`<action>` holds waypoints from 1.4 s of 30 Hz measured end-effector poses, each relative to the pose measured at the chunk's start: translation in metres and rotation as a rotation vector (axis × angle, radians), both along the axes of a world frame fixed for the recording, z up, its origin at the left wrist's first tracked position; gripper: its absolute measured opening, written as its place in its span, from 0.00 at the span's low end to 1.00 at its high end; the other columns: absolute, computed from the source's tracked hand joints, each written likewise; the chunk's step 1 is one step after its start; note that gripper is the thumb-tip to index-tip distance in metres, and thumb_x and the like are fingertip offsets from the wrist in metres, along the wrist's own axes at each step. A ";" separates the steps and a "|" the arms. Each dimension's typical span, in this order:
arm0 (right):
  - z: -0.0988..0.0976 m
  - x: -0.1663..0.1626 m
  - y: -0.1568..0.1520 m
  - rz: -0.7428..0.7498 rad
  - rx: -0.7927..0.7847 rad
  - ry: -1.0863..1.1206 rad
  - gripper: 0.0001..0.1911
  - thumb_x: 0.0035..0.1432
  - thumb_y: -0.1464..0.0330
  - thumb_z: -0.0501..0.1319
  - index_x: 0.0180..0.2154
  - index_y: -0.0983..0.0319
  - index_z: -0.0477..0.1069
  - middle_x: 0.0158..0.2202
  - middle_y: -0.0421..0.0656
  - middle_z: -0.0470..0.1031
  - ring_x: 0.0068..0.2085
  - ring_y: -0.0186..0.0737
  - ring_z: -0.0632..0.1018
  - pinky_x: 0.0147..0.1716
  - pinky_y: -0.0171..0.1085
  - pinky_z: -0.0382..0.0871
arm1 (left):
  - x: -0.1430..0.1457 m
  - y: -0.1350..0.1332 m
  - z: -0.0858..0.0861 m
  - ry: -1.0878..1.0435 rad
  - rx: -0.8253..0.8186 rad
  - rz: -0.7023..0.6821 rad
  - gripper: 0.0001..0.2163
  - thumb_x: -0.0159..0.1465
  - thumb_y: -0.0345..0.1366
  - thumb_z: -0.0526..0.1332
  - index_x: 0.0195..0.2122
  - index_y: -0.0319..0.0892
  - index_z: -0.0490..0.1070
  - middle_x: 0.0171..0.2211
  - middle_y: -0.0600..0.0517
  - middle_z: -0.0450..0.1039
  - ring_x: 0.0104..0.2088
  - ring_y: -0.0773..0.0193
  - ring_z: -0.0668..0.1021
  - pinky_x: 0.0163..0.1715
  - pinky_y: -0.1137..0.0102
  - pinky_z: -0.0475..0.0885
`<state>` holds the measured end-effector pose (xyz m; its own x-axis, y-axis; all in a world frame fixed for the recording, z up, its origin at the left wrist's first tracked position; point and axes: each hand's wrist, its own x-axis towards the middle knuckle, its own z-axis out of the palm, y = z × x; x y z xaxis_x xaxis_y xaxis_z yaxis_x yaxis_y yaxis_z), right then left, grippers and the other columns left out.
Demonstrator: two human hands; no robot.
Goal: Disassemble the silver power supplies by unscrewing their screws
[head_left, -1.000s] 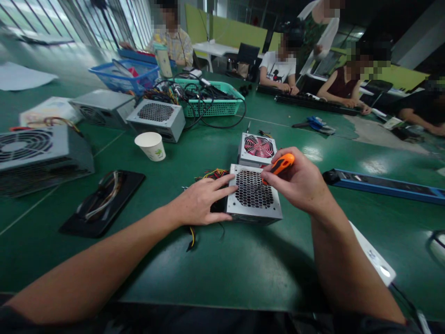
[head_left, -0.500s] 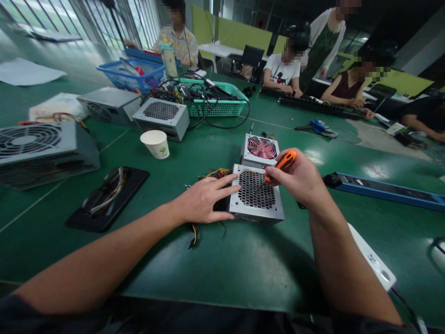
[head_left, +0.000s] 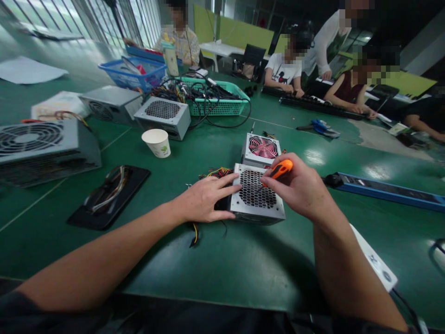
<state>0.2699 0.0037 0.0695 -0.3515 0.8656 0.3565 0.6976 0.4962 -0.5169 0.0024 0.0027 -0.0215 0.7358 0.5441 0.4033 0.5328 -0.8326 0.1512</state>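
A silver power supply box (head_left: 255, 197) with a honeycomb grille lies on the green table in front of me. My left hand (head_left: 205, 199) rests against its left side, fingers spread and lying on its edge. My right hand (head_left: 295, 188) is closed around an orange-handled screwdriver (head_left: 280, 169), whose tip points down at the grille. A bundle of coloured wires (head_left: 215, 174) comes out behind the box. A second power supply with a red fan (head_left: 261, 148) stands just behind it.
A paper cup (head_left: 157, 142), a black tray with cables (head_left: 109, 197), several other power supplies (head_left: 45, 148) and baskets (head_left: 217, 99) lie left and back. A blue power strip (head_left: 385, 191) lies at right, a white one (head_left: 375, 264) by my right forearm. Other people sit across the table.
My right hand has turned the screwdriver slightly and lowered it toward the grille. The view has shifted a little; my left hand stays on the box.
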 end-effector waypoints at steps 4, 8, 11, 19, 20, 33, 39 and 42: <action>0.004 -0.003 -0.005 -0.023 0.042 -0.086 0.16 0.59 0.58 0.67 0.45 0.56 0.67 0.35 0.42 0.81 0.33 0.44 0.81 0.33 0.42 0.74 | 0.000 0.000 0.000 0.013 -0.008 0.010 0.35 0.66 0.56 0.60 0.67 0.37 0.63 0.70 0.34 0.56 0.58 0.44 0.75 0.56 0.52 0.72; 0.008 -0.005 -0.011 -0.031 0.066 -0.177 0.17 0.61 0.57 0.66 0.46 0.57 0.68 0.34 0.43 0.82 0.31 0.44 0.82 0.32 0.41 0.72 | 0.000 0.000 0.001 0.012 -0.019 0.005 0.35 0.66 0.55 0.62 0.67 0.38 0.62 0.70 0.33 0.56 0.58 0.44 0.76 0.55 0.52 0.73; 0.009 -0.005 -0.014 -0.017 0.083 -0.213 0.16 0.61 0.57 0.66 0.46 0.57 0.69 0.35 0.43 0.81 0.31 0.44 0.82 0.32 0.40 0.72 | 0.000 0.001 0.001 0.011 -0.017 0.004 0.35 0.65 0.55 0.62 0.67 0.38 0.63 0.70 0.33 0.56 0.57 0.44 0.76 0.54 0.51 0.73; 0.007 0.002 -0.006 0.021 0.052 -0.121 0.15 0.58 0.56 0.68 0.42 0.56 0.71 0.35 0.42 0.81 0.32 0.43 0.81 0.32 0.41 0.73 | 0.000 0.000 0.002 0.010 -0.024 -0.002 0.35 0.66 0.56 0.61 0.67 0.38 0.62 0.70 0.34 0.56 0.60 0.44 0.74 0.56 0.53 0.72; 0.007 0.004 -0.004 0.032 0.036 -0.089 0.15 0.58 0.56 0.69 0.42 0.55 0.71 0.35 0.41 0.81 0.33 0.43 0.81 0.32 0.41 0.74 | 0.000 0.000 0.002 0.004 -0.022 -0.004 0.34 0.66 0.56 0.61 0.67 0.38 0.62 0.70 0.34 0.56 0.60 0.44 0.74 0.56 0.53 0.72; 0.014 0.006 -0.009 0.192 -0.003 -0.152 0.11 0.60 0.60 0.69 0.42 0.56 0.76 0.39 0.41 0.83 0.36 0.41 0.83 0.39 0.41 0.76 | -0.001 0.000 0.000 0.016 -0.022 0.002 0.35 0.66 0.56 0.60 0.67 0.38 0.61 0.70 0.34 0.55 0.60 0.44 0.74 0.56 0.52 0.72; 0.015 0.006 -0.009 0.189 -0.002 -0.146 0.11 0.60 0.59 0.68 0.42 0.56 0.76 0.39 0.41 0.83 0.37 0.42 0.83 0.39 0.42 0.76 | 0.000 0.001 0.000 0.006 -0.026 -0.007 0.35 0.66 0.56 0.60 0.67 0.37 0.61 0.71 0.34 0.54 0.62 0.43 0.73 0.56 0.52 0.72; 0.015 0.008 -0.009 0.182 -0.012 -0.114 0.11 0.59 0.59 0.69 0.42 0.56 0.76 0.39 0.41 0.83 0.37 0.41 0.83 0.38 0.42 0.76 | 0.000 0.001 0.001 0.003 -0.025 -0.005 0.35 0.66 0.56 0.60 0.67 0.37 0.61 0.71 0.33 0.55 0.61 0.43 0.73 0.56 0.51 0.72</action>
<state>0.2776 -0.0052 0.0849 -0.5402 0.7880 0.2954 0.6511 0.6137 -0.4466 0.0019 0.0037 -0.0209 0.7398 0.5501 0.3873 0.5291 -0.8314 0.1701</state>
